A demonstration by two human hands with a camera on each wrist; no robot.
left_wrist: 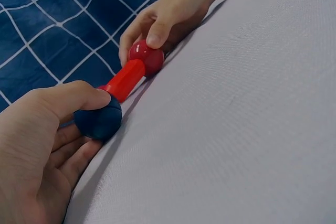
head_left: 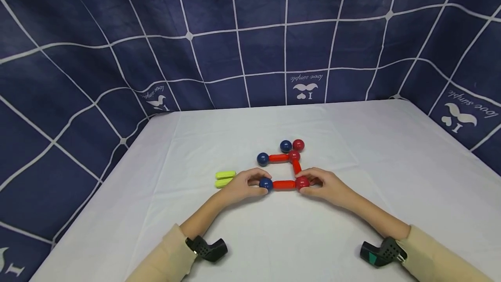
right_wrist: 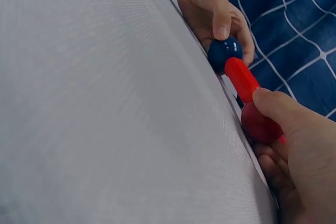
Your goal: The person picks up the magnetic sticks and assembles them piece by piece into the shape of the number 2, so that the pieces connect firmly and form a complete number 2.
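Observation:
My left hand [head_left: 247, 182] grips a dark blue ball [head_left: 266, 184] between thumb and fingers. A red ball [head_left: 302, 183] is pinched by my right hand [head_left: 326, 186]. Between these two balls runs a red rod [head_left: 284, 185], joined end to end with them in all views. From the gripped red ball a second red rod [head_left: 297, 167] leads back to another red ball [head_left: 294, 156]. A third red rod [head_left: 278, 158] extends left from there to a second blue ball [head_left: 263, 159]. In the right wrist view, my thumb [right_wrist: 273, 106] lies where rod and red ball meet.
Behind the joined pieces sit a loose-looking blue ball [head_left: 286, 146] and a red ball [head_left: 298, 144], side by side. Two yellow-green rods [head_left: 225, 174] lie just left of my left hand. A white cloth covers the table [head_left: 250, 238]; a dark blue checked curtain [head_left: 258, 51] hangs behind.

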